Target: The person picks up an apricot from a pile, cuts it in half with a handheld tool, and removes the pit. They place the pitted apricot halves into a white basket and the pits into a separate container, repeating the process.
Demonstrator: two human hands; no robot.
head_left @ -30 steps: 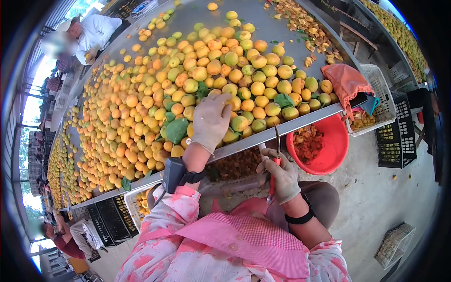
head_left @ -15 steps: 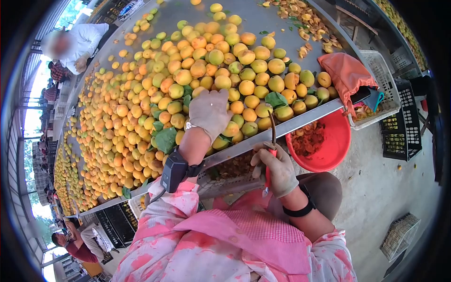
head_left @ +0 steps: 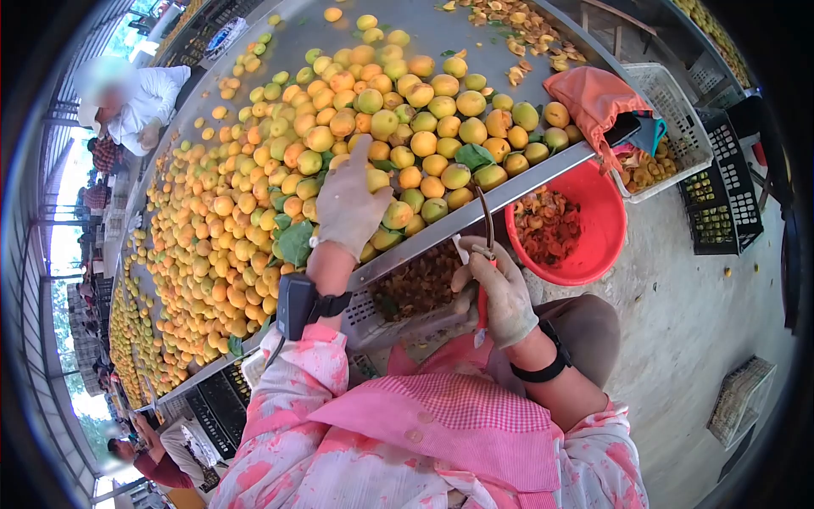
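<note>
My left hand, in a thin pale glove, lies over the heap of yellow-orange apricots. Its index finger is stretched out among the fruit and the thumb stands apart; the other fingertips are partly hidden. I see nothing held in it. Close to the table's front edge, my right hand, also gloved, is closed around a red-handled tool with a curved metal end. The curved end points up toward the nearest apricots. Green leaves lie among the fruit beside my left wrist.
A red bucket of split fruit stands right of the table's metal rim. An orange cloth bag rests at the corner, by a white crate and black crate. A person in white is at the far left.
My left hand has shifted left over the apricots and its index finger now reaches out straighter. The right hand keeps its hold on the tool. The whole view has turned slightly.
</note>
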